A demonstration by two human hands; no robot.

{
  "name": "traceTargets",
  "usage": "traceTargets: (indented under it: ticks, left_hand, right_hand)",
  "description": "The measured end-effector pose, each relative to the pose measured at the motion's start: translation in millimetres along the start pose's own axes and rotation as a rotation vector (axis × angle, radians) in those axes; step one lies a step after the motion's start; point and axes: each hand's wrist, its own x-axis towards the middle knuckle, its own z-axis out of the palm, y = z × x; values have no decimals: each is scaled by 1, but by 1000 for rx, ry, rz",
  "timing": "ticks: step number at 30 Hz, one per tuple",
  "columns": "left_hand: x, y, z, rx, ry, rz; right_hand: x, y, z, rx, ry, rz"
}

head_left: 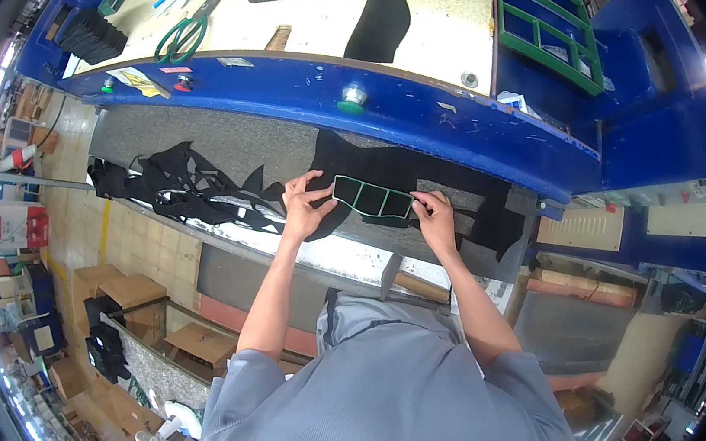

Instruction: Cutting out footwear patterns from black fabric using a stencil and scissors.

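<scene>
Green frame (385,203), thin-walled, two cross-bars, lies between two bare hands, over black fabric (369,158) on grey work surface (232,132). Left hand (304,206): thumb and fingers pinching frame's left end. Right hand (434,218): thumb and fingers pinching right end. Middle of frame free of both grips, black showing through openings. Frame's long side runs roughly hand to hand. Tangled black offcuts (173,176) left of left hand, well apart from frame.
</scene>
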Motion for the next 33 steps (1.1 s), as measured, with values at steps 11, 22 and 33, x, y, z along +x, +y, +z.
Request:
traceTargets:
  ticks: [11, 22, 33]
  left_hand:
    - [-3, -5, 2, 8, 8, 25]
    - [-1, -6, 3, 8, 24, 10]
    - [-79, 40, 27, 177, 352, 44]
  right_hand:
    - [1, 2, 2, 33, 11, 34]
    - [6, -2, -2, 37, -12, 26]
    - [-9, -10, -31, 178, 215, -21]
